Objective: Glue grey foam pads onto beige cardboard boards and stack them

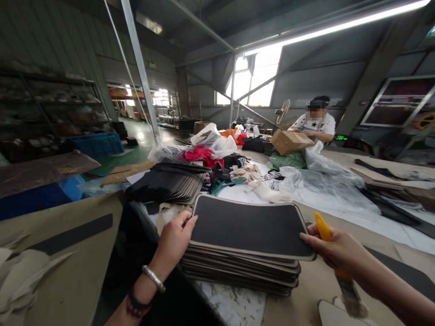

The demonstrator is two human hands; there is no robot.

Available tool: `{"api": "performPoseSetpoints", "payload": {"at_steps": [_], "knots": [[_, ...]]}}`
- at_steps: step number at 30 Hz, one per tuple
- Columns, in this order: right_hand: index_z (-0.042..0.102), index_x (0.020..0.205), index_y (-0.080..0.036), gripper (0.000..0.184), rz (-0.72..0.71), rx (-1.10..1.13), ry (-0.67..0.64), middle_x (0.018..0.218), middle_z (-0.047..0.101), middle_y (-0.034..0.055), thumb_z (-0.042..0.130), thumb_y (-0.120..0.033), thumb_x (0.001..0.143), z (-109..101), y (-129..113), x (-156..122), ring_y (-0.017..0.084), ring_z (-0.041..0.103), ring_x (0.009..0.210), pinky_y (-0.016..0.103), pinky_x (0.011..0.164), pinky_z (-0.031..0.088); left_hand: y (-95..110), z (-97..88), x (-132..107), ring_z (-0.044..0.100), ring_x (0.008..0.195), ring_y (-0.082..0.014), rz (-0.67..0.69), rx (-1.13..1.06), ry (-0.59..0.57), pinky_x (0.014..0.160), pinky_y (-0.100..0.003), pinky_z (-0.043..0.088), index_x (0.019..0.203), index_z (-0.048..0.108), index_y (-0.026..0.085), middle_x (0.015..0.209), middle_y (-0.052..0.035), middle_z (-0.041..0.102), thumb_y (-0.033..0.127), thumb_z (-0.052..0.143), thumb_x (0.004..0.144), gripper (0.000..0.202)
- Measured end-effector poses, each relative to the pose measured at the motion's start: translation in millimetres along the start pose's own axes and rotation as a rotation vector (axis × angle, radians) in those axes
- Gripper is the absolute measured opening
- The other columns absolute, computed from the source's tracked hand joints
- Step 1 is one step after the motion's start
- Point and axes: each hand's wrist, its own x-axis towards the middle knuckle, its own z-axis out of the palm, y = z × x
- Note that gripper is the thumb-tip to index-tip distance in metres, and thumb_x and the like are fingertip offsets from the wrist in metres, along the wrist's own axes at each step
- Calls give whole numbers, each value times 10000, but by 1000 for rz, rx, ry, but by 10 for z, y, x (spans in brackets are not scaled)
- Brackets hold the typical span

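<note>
I have the panel (244, 226), black with a pale rim, atop a stack (239, 271) of similar ones, between my two hands. The left hand (175, 244) pinches its left edge, thumb over the top. My right hand (331, 246) pinches the right end, thumb on the face; its other fingers are partly hidden. That hand also carries a brush (323, 227), yellow handle up, bristles down near some pale pieces (328, 313).

Space is tight beyond the panel: a dark pile (170, 181) sits just behind its left corner, with gloves (249, 174) and red cloth (200, 156) farther back. Clear plastic (333, 185) sprawls behind on the right, and my right forearm blocks part of the view below it. Across the table, a person (314, 124) stands behind a box (292, 142).
</note>
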Motion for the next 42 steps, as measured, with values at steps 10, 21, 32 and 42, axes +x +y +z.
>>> {"api": "performPoseSetpoints", "payload": {"at_steps": [10, 21, 32, 42], "knots": [[414, 687, -199, 336, 167, 343, -112, 428, 355, -105, 678, -374, 577, 129, -304, -139, 42, 309, 365, 176, 366, 240, -185, -66, 223, 566, 621, -172, -47, 9, -57, 584, -246, 410, 650, 604, 217, 613, 10, 627, 533, 474, 679, 343], [413, 633, -190, 271, 268, 293, -203, 393, 332, -110, 666, -277, 676, 207, -208, -122, 33, 283, 345, 172, 364, 203, -224, -60, 236, 590, 607, -171, -126, 69, -105, 547, -239, 420, 643, 627, 215, 610, 2, 656, 567, 501, 619, 375], [411, 625, -189, 237, 287, 213, -180, 398, 350, -101, 594, -142, 768, 249, -198, -120, 42, 305, 342, 172, 359, 235, -332, -9, 261, 568, 587, -172, -139, 108, -109, 545, -260, 398, 642, 585, 216, 588, -2, 625, 571, 487, 639, 369], [421, 588, -181, 247, 222, 65, -197, 412, 370, -88, 598, -147, 758, 236, -159, -89, 49, 358, 346, 177, 365, 286, -344, -2, 283, 594, 621, -199, -179, 138, -119, 561, -275, 414, 650, 603, 225, 605, -13, 645, 589, 494, 601, 383]]}}
